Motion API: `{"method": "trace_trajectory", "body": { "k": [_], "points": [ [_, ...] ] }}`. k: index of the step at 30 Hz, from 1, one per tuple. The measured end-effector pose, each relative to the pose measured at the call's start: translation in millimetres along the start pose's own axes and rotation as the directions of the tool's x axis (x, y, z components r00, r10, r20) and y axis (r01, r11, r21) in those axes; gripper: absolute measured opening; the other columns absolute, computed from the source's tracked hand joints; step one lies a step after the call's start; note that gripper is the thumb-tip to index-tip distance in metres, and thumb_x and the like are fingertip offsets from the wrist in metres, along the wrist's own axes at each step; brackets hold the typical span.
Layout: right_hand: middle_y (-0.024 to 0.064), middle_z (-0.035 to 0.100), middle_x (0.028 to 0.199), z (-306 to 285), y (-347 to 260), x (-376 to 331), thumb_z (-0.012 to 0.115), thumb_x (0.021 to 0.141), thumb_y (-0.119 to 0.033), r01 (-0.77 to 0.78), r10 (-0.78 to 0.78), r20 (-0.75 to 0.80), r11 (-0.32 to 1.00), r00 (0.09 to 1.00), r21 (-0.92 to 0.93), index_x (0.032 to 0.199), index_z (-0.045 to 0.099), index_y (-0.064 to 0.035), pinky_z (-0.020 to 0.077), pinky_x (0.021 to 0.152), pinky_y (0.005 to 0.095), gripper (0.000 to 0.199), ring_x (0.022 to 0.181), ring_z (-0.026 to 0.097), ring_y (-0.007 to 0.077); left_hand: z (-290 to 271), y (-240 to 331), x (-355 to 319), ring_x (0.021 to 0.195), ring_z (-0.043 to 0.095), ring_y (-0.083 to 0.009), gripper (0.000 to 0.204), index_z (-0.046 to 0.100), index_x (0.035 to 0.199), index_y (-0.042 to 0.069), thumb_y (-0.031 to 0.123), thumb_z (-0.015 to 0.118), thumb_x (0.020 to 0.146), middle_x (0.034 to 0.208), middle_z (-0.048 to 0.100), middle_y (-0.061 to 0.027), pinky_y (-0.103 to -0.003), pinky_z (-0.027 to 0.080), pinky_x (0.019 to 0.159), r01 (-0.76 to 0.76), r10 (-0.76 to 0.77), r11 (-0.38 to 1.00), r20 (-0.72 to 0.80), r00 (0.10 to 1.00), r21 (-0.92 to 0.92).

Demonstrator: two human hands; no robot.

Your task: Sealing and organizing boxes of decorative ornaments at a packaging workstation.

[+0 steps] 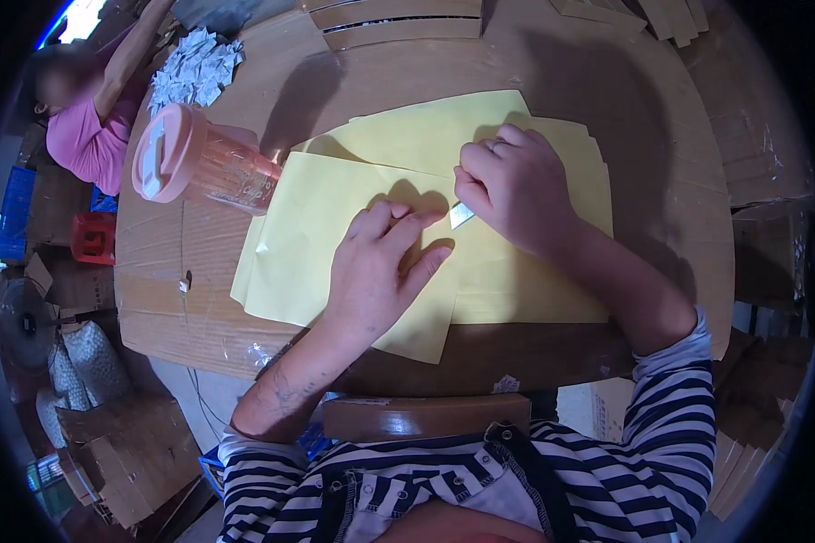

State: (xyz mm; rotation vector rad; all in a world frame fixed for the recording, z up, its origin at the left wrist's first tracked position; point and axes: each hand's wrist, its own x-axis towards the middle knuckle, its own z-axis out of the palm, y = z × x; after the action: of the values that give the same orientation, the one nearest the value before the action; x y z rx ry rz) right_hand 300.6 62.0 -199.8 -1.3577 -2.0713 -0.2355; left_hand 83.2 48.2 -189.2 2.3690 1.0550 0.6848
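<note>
Several sheets of yellow paper [516,294] overlap on the brown tabletop in front of me. My left hand [371,262] lies on the left-hand sheets, its thumb and forefinger stretched toward the sheet edge and holding nothing. Just right of those fingertips, my right hand [516,185] is closed around a utility knife [460,215]. Only its silvery blade shows, slanting down to the paper; the handle is hidden inside the fist.
A clear tumbler with a pink lid [177,154] stands left of the paper. Beyond it sits a pile of pale folded pieces [197,68]. A slatted cardboard piece [398,23] lies at the far edge. Another person in pink [91,136] is at the far left.
</note>
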Motion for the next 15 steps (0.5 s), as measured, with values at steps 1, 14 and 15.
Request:
{"method": "trace_trajectory", "body": {
  "k": [1,14,15],
  "points": [
    [0.0033,0.057,0.061,0.1,-0.5,-0.3,0.069,0.077,-0.014,-0.002,0.002,-0.002,1.0,1.0,-0.001,0.07,0.057,-0.0106,0.0433,0.063,0.038,0.014,0.065,0.055,0.0228,1.1,-0.1,0.0,0.092,0.059,-0.0284,0.032,0.07,0.115,0.01,0.023,0.076,0.086,0.099,0.058,-0.0089,-0.039,0.051,0.08,-0.01,0.01,0.999,-0.004,1.0,0.03],
    [0.0036,0.058,0.061,-0.1,1.5,-1.2,0.069,0.077,-0.014,-0.027,0.027,0.011,0.999,1.0,-0.025,0.072,0.059,-0.0105,0.0421,0.063,0.0381,0.012,0.065,0.056,0.0229,3.1,2.3,0.1,0.09,0.06,-0.0273,0.025,0.071,0.11,0.01,0.018,0.074,0.087,0.097,0.058,-0.0073,-0.038,0.052,0.077,-0.021,0.023,0.998,-0.032,0.999,0.063],
    [0.0036,0.059,0.061,0.3,-0.3,-1.7,0.069,0.078,-0.014,-0.033,0.033,0.025,0.999,0.999,0.002,0.072,0.059,-0.0104,0.0421,0.063,0.0381,0.012,0.065,0.056,0.0228,3.1,1.9,0.0,0.09,0.06,-0.0273,0.025,0.071,0.11,0.01,0.018,0.074,0.087,0.097,0.058,-0.0073,-0.038,0.052,0.077,-0.021,0.023,0.998,-0.031,0.999,0.063]
  ]
}}
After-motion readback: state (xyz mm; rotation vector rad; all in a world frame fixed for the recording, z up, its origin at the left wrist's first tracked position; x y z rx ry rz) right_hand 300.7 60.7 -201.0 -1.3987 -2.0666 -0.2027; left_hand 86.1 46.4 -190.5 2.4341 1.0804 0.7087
